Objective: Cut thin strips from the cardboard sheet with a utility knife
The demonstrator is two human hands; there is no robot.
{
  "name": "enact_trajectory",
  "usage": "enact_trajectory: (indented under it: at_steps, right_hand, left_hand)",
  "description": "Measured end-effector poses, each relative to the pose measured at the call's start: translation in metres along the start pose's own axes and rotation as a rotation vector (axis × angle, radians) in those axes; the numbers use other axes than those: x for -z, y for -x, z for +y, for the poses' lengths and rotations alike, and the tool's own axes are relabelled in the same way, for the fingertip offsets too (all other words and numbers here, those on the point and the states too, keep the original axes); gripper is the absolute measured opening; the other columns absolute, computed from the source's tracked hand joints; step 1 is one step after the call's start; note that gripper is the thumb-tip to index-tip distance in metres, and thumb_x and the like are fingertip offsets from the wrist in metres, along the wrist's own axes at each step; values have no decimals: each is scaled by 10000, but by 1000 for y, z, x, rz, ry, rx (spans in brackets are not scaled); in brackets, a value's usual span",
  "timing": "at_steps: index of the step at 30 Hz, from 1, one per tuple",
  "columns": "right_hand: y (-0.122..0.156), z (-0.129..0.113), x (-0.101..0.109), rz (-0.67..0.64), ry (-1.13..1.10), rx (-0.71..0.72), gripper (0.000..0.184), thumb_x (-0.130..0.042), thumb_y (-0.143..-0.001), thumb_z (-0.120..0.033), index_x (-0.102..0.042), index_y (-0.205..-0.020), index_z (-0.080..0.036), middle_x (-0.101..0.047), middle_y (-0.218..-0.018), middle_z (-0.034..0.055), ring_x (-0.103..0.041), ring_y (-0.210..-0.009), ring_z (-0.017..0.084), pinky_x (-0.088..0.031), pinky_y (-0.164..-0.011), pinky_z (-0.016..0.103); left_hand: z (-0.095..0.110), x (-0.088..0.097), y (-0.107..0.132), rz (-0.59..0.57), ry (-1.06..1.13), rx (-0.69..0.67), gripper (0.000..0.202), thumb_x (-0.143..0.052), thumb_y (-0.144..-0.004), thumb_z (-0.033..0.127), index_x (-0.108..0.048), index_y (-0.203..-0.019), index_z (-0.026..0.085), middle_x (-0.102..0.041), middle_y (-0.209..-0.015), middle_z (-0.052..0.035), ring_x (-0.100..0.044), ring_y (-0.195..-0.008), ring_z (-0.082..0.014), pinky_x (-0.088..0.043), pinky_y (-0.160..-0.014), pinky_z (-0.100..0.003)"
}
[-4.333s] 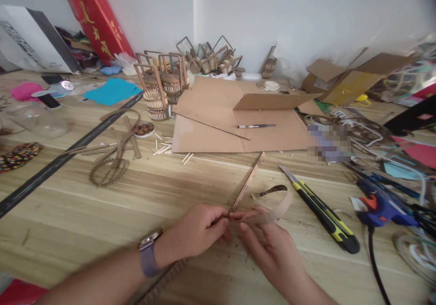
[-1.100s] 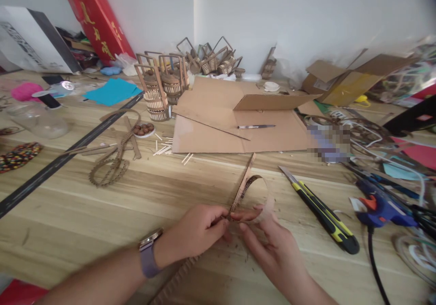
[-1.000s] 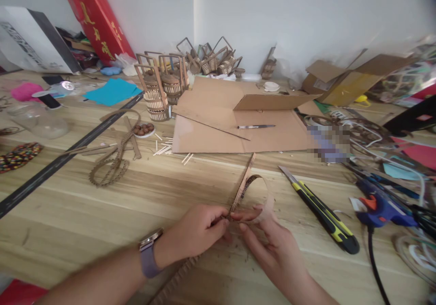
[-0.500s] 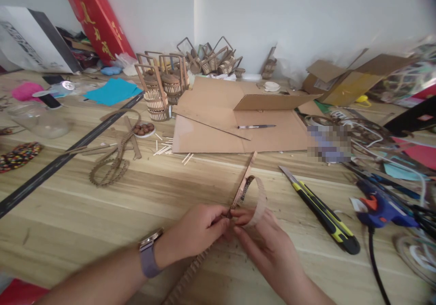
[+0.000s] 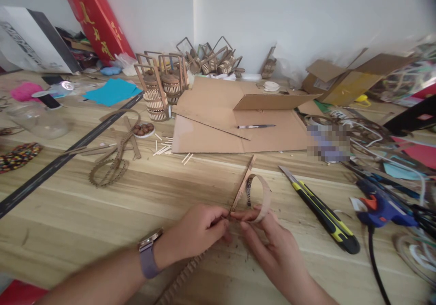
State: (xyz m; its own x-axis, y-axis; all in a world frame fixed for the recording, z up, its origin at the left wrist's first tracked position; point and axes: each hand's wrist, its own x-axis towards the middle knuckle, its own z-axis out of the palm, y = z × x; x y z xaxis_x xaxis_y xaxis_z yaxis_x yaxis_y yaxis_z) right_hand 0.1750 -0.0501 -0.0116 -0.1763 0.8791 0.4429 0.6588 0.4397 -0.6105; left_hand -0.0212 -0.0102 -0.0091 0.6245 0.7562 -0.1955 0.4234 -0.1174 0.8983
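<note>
A long brown notched strip (image 5: 242,182) runs diagonally over the wooden table, under my hands, from the lower edge up toward the cardboard. My left hand (image 5: 199,230), with a watch on its wrist, is closed on the strip between thumb and fingers. At the same spot my right hand (image 5: 272,246) pinches a thin pale strip (image 5: 265,202) that curls up in a loop and bears dark printing. The fingertips of both hands nearly meet, so where the two strips join is hidden. To the right of my right hand lies a yellow-and-black utility knife (image 5: 322,212), its blade out.
Cardboard (image 5: 207,132) with a pen (image 5: 257,126) on it lies ahead. A blue glue gun (image 5: 381,207) with a cord is at right. Small sticks (image 5: 163,149), a dish of brown beads (image 5: 143,129), coiled notched strips (image 5: 109,173) and little lidded baskets (image 5: 156,98) stand left.
My right thumb and fingers have shifted slightly right, away from my left fingertips. The pale loop has swung a little to the right and opened wider. My left hand stays in place.
</note>
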Motion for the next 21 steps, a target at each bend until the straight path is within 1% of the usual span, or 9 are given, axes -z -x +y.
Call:
enact_trajectory:
  at_steps: [4,8,11,15,21]
  right_hand:
    - [0,-2,0,-1,-40,27,93,-559,-904,-257,-651,-922,-259,-743,-860,16,-700,-823,176,-559,-691,262]
    - [1,-2,-2,-22,-68,86,122,-556,-906,-201,-626,-983,-265,-737,-884,11,-700,-837,168,-557,-699,256]
    - [2,0,-5,-21,-50,122,124,-571,-905,-199,-601,-1002,-270,-735,-919,6,-695,-860,166,-557,-732,273]
    - [2,4,-8,-10,-31,171,115,-601,-892,-201,-588,-985,-268,-731,-957,9,-686,-900,169,-554,-778,299]
    - [2,5,-8,-5,-36,177,98,-589,-901,-194,-606,-957,-272,-740,-941,10,-696,-897,175,-560,-767,310]
  left_hand:
    - [1,0,0,-14,86,-22,239,-483,-959,311,-670,-979,165,-736,-858,-25,-674,-758,-160,-444,-630,-210]
    - [-2,-2,0,-18,122,-37,252,-482,-971,344,-649,-931,159,-712,-834,-22,-653,-743,-149,-446,-645,-205]
    - [-4,-2,0,-5,87,-56,272,-476,-975,363,-655,-956,160,-702,-851,-29,-649,-770,-162,-442,-650,-212]
    - [-5,-2,-2,-11,107,-66,270,-475,-976,354,-662,-1035,168,-712,-906,-35,-661,-811,-171,-446,-674,-219]
    - [-2,-2,-2,-14,108,-36,274,-479,-964,351,-670,-1013,160,-723,-891,-48,-672,-819,-187,-456,-678,-235]
